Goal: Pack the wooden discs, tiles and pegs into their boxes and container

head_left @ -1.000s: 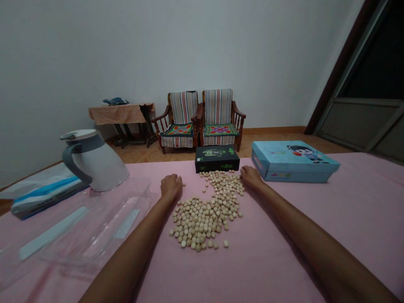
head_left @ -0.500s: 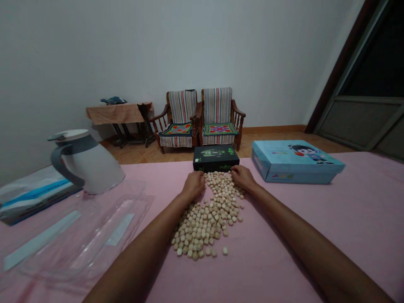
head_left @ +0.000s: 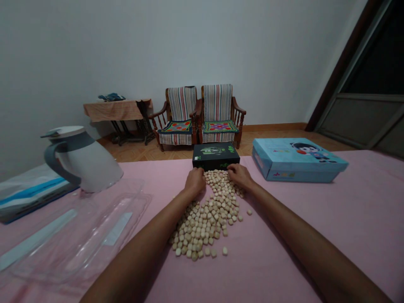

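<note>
A heap of several small beige wooden pieces (head_left: pixel 206 216) lies on the pink tablecloth (head_left: pixel 277 244) in front of me. My left hand (head_left: pixel 195 180) rests at the heap's far left edge with its fingers curled down onto the pieces. My right hand (head_left: pixel 239 175) rests at the far right edge, fingers curled the same way. Both hands cup the far end of the heap between them, just in front of a small black box (head_left: pixel 216 154). Whether either hand grips any pieces is hidden.
A white and grey jug (head_left: pixel 80 158) stands at the left, with a clear plastic tray (head_left: pixel 82 235) in front of it and a blue and white packet (head_left: pixel 25 194) beside it. A light blue box (head_left: pixel 296 160) lies at the right. Two striped armchairs (head_left: pixel 202 115) stand beyond the table.
Both hands have moved inward from the heap's outer sides to its far end, pushing the pieces closer together. A few pieces rolled out to the right.
</note>
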### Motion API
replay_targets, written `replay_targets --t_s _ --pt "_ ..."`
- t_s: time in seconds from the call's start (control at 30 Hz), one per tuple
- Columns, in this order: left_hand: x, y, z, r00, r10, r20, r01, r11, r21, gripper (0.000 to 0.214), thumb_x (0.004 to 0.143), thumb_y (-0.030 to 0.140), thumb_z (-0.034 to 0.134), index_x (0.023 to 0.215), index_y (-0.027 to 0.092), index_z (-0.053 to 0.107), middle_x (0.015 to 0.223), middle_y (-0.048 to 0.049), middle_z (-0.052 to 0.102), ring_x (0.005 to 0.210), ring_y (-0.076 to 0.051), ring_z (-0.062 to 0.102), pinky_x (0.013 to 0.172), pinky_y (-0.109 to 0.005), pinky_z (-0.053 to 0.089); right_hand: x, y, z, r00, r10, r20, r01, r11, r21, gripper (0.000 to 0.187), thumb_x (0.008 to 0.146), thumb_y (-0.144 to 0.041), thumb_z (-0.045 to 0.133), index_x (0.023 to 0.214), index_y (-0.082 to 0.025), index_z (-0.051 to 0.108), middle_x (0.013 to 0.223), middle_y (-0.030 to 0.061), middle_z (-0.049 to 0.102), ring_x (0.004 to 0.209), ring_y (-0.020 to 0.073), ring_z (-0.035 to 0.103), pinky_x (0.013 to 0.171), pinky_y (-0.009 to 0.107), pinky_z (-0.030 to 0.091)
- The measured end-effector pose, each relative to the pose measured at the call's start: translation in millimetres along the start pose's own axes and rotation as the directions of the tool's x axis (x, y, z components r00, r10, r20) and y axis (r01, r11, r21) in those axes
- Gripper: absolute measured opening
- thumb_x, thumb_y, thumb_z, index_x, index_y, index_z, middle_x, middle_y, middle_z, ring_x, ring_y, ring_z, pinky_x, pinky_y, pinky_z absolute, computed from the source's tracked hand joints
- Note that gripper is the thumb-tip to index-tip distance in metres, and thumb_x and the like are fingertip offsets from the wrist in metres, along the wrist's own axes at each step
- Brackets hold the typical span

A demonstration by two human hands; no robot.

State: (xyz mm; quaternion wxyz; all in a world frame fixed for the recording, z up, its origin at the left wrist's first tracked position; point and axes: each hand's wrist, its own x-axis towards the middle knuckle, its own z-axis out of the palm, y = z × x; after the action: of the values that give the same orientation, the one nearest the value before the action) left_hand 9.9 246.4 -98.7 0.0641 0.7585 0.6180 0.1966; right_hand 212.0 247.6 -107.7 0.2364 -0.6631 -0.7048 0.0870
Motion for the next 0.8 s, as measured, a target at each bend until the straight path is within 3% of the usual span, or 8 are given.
replay_targets --t_s 0.17,0.37,0.53,0.63,0.8 --pt "5 1 8.4 0.998 0.032 0.05 -0.031 0.999 -0.013 0.035 0.075 0.007 0.046 0.102 0.016 0.066 0.105 -0.0116 0.064 0.101 -0.022 0.056 0.086 -0.029 0.042 4 -8 11 0.997 -0.009 0.072 0.009 1.0 -0.004 0.033 0.079 -0.026 0.045 0.101 -0.019 0.069 0.106 0.0088 0.067 0.099 0.0221 0.059 0.081 0.029 0.042" --pt "6 0 11.5 0.998 0.04 0.047 -0.036 0.996 -0.08 0.037 0.077 0.007 0.044 0.103 0.02 0.066 0.104 -0.0049 0.067 0.098 -0.019 0.058 0.085 -0.028 0.043 -1 -16 3 0.989 -0.076 0.129 0.067 0.996 0.066 0.029 0.077 -0.021 0.047 0.094 -0.021 0.071 0.094 0.001 0.071 0.088 0.0155 0.062 0.074 0.021 0.044" --pt "8 7 10.1 0.999 0.034 0.031 -0.031 0.996 -0.089 0.037 0.08 0.009 0.042 0.11 0.017 0.062 0.111 -0.0088 0.064 0.103 -0.019 0.057 0.088 -0.027 0.042 0 -20 6 0.993 -0.088 0.076 0.084 0.995 0.05 0.039 0.08 -0.015 0.042 0.112 -0.016 0.064 0.116 0.0069 0.064 0.109 0.0177 0.055 0.093 0.026 0.038" --pt "9 13 12.6 0.997 0.054 0.045 -0.05 0.995 -0.084 0.037 0.079 0.008 0.044 0.11 0.016 0.063 0.112 -0.0105 0.063 0.106 -0.02 0.056 0.089 -0.027 0.041 1 -23 11 0.987 -0.121 0.102 0.117 0.992 0.046 0.043 0.08 -0.012 0.042 0.118 -0.015 0.06 0.121 0.0081 0.061 0.113 0.0172 0.052 0.095 0.025 0.035" --pt "9 14 15.6 0.996 0.067 0.061 -0.061 0.994 -0.088 0.033 0.078 0.007 0.045 0.101 0.018 0.066 0.105 -0.0084 0.065 0.1 -0.019 0.057 0.085 -0.026 0.043 -1 -24 10 0.977 -0.155 0.149 0.149 0.987 0.055 0.035 0.079 -0.014 0.043 0.103 -0.02 0.068 0.106 0.0034 0.068 0.1 0.0162 0.058 0.086 0.023 0.04"
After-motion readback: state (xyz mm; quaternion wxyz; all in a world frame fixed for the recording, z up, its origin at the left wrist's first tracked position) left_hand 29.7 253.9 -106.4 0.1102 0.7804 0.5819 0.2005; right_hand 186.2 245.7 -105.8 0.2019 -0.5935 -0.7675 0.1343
